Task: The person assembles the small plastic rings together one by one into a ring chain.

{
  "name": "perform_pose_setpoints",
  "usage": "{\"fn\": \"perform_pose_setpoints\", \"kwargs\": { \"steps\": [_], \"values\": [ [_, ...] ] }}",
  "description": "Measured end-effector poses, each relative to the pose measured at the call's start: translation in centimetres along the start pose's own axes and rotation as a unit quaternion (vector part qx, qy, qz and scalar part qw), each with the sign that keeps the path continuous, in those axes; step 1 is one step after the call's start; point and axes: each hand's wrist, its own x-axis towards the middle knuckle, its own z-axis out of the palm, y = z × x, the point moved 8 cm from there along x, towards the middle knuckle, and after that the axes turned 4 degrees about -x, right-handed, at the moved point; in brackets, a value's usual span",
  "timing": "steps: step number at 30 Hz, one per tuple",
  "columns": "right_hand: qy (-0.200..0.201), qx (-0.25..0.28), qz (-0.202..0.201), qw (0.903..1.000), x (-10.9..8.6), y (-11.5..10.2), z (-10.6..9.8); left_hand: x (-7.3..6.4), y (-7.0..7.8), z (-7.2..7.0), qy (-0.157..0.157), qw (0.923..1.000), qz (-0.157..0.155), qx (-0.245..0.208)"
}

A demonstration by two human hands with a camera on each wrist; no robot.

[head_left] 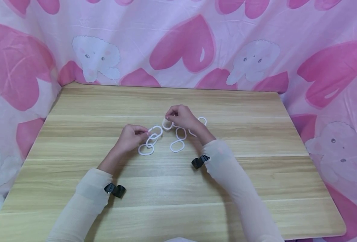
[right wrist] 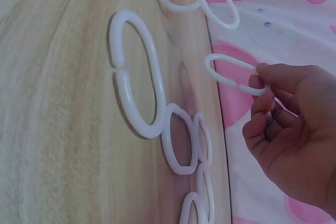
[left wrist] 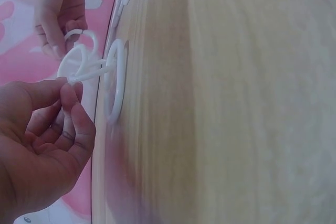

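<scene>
Reaching in from the near side of the white chain (head_left: 149, 146), two arms are showing: left sleeve (head_left: 83, 195) to its near left, right sleeve (head_left: 236, 178) to its near right, both pale. Each cuff is carrying a small black camera: left camera (head_left: 115, 190) near-left of the chain, right camera (head_left: 200, 162) right of it and slightly nearer.

Chain is running three oval links. Bottom link (head_left: 146, 154) is resting on the table, middle link is joining it to the top link (head_left: 162, 132). Left hand (head_left: 130, 138) is sitting just left of the chain, thumb and forefinger closing in a pinch on the top link and holding it up off the wood, other fingers curling loosely.

One loose link (right wrist: 155, 77) is lying right of the chain, about level with its lower end, a split showing in its side. Second loose link (head_left: 176, 135) is lying right of the chain's upper end. More links are lying farther right and beyond, partly behind the right hand; can't tell the exact count.

Right hand (head_left: 181, 116) is hovering beyond and right of the chain, thumb and fingertips pinching one separate link (right wrist: 223, 81), near the top link but apart from it.

Wood-grain table (head_left: 154, 181) is running under the chain; pink heart-print curtain (head_left: 142, 33) is hanging well beyond it
</scene>
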Motion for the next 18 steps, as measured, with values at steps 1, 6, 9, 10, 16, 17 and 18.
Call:
{"fn": "perform_pose_setpoints", "kwargs": {
  "steps": [1, 6, 9, 10, 16, 17, 18],
  "values": [
    [0.002, 0.013, 0.006, 0.9999, -0.1, 0.02, -0.05, 0.0, 0.0, 0.0, 0.0, 1.0, 0.001, -0.001],
    [0.009, 0.063, 0.023, 0.9977, -0.35, 0.1, -0.18, -0.01, 0.07, -0.04, 0.004, 1.0, 0.003, 0.0],
    [0.012, 0.084, 0.027, 0.9961, -0.44, 0.05, -0.22, 0.04, 0.12, -0.04, 0.004, 1.0, 0.005, -0.002],
    [0.013, 0.088, 0.027, 0.9956, -0.46, 0.01, -0.23, 0.05, 0.14, -0.05, 0.004, 1.0, 0.004, -0.002],
    [0.01, 0.106, 0.03, 0.9939, -0.56, -0.35, 0.03, 0.18, 0.04, -0.12, 0.002, 1.0, -0.001, -0.002],
    [0.009, 0.106, 0.028, 0.9939, -0.6, -0.46, 0.1, 0.2, 0.01, -0.12, 0.001, 1.0, -0.002, -0.002],
    [0.007, 0.106, 0.027, 0.9939, -0.64, -0.59, 0.19, 0.22, 0.0, -0.13, 0.001, 1.0, -0.002, -0.002]
  ]
}}
